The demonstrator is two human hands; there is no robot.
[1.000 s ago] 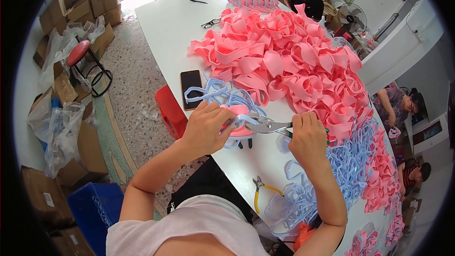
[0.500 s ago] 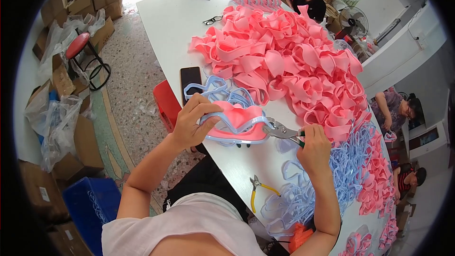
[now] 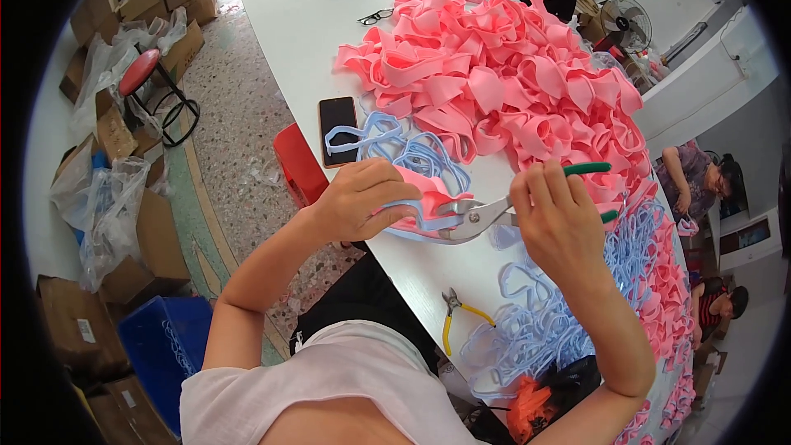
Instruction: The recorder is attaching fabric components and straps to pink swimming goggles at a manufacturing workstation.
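Observation:
My left hand [image 3: 362, 196] grips a pink rubbery piece with a blue band [image 3: 428, 198] at the near edge of the white table [image 3: 305, 25]. My right hand [image 3: 556, 214] holds green-handled cutting pliers [image 3: 494, 213], their metal jaws closed on that piece. A big heap of pink pieces [image 3: 494, 74] lies just beyond my hands. Loose blue bands [image 3: 395, 144] lie by my left hand, and a pile of blue bands [image 3: 535, 321] sits under my right forearm.
A black phone [image 3: 338, 128] lies left of the blue bands. Yellow-handled pliers [image 3: 457, 317] rest near the table edge; glasses [image 3: 376, 16] lie farther off. A red stool [image 3: 297, 165] stands below. Cardboard boxes [image 3: 124, 0], bags and a blue crate [image 3: 161, 346] line the floor. Other people sit at right.
My left hand has turned the pink piece and drawn it slightly nearer. My right hand has lifted and opened the plier handles wider, jaws still at the piece.

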